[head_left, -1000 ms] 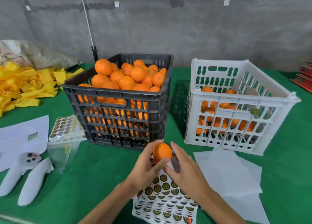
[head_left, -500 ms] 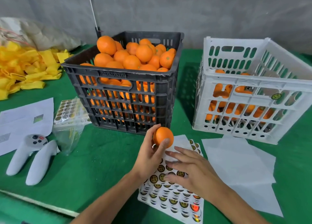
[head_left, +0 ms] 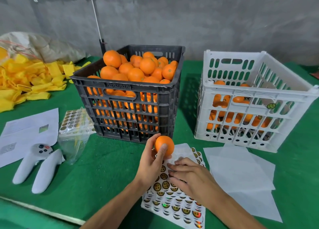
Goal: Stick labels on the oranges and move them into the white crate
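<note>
Currently, one orange (head_left: 164,145) is gripped in the left hand (head_left: 151,164), just above the label sheet (head_left: 174,199). The sheet is touched by the right hand (head_left: 191,178), fingers extended flat. The white crate (head_left: 255,101) lies further right, nearer the right hand.

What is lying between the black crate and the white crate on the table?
Nothing: in the head view only bare green cloth, shadowed, separates the black crate and white crate.

Bare hands (head_left: 172,173) and forearms, sleeveless
</note>
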The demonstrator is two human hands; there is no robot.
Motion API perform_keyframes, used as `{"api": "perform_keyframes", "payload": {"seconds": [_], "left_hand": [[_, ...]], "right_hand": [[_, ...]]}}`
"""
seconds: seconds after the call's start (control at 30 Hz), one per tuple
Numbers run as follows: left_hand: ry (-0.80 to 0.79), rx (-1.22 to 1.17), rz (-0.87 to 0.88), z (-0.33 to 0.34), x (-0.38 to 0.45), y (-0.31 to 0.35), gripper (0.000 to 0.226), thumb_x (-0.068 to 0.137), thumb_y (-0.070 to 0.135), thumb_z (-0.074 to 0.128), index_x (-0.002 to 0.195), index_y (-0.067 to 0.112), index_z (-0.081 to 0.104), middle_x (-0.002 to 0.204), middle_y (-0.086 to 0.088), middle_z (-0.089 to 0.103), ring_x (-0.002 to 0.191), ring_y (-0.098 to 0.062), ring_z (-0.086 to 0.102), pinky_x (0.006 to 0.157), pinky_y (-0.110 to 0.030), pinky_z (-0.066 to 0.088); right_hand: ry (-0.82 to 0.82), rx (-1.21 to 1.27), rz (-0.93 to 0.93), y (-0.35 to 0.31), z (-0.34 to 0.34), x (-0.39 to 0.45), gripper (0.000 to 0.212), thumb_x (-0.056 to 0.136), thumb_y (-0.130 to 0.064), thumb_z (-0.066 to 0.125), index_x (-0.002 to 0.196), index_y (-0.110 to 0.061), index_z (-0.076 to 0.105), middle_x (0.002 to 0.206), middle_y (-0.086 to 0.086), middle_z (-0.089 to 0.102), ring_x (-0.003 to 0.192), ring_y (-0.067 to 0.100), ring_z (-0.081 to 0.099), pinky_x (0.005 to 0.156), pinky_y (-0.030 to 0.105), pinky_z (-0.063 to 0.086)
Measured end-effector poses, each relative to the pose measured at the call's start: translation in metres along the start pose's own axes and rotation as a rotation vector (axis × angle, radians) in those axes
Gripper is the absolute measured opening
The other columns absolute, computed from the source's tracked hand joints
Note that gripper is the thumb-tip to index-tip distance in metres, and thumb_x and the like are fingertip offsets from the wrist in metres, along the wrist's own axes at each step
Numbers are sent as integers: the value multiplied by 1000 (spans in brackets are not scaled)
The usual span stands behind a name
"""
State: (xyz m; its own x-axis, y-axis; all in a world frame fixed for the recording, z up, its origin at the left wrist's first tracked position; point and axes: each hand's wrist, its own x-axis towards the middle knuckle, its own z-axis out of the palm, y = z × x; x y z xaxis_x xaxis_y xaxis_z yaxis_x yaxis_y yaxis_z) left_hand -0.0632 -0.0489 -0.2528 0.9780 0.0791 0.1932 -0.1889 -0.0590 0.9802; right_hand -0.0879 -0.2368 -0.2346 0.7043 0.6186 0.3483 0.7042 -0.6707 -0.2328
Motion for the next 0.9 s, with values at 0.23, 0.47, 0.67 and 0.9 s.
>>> {"api": "perform_keyframes", "payload": {"seconds": [0.23,0.47,0.67,0.9], "left_hand": [[19,72,11,0,-1,2,49,94,66,56,139,46,51,118,26,60,110,-8,67,87,-22,56],[-24,100,11,0,0,2,52,93,65,58,139,42,52,130,8,61,111,-4,67,86,-18,55],[-39,106,11,-1,0,0,55,93,65,56,141,37,51,130,8,61,114,-4,65,88,-17,54],[-92,129,14,-1,-1,-2,57,94,70,56,145,47,46,124,24,62,113,-5,67,90,-18,55]], "right_hand": [[51,-11,-69,1,1,0,27,100,-38,58,105,-25,81,110,-19,74,102,9,62,84,24,56],[102,383,147,11,10,-2,19,95,-26,71,111,-22,80,113,-25,70,112,-1,55,96,16,45],[92,331,141,13,15,-1,13,96,-25,70,105,-22,78,114,-21,69,113,-3,54,98,20,46],[504,710,693,12,1,17,10,97,-26,68,91,-32,74,90,-13,74,83,8,70,78,34,59]]}}
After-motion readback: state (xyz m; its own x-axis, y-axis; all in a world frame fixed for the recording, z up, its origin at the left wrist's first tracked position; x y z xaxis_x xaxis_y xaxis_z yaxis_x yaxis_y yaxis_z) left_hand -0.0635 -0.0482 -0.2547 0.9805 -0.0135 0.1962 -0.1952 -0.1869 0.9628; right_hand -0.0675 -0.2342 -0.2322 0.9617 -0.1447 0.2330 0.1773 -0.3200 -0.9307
